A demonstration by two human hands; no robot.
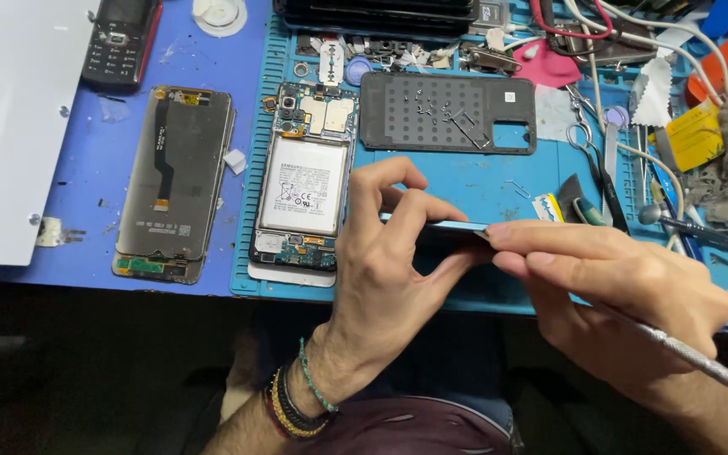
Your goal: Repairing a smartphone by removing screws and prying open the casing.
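Both hands — left hand (385, 270), right hand (625, 291) — pinch a thin, flat phone panel (444, 227) edge-on, grip closed.

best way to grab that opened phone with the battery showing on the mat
Take the opened phone by its two long side edges, coming from above near the middle. It lies flat with battery and boards facing up, so pinching the frame probably keeps fingers off the exposed parts.

Matt blue rubbery mat (465, 181) beyond left hand (381, 270); right hand (625, 286) grips smooth, dull metal tool (701, 364); glossy thin panel (444, 226) between fingers.
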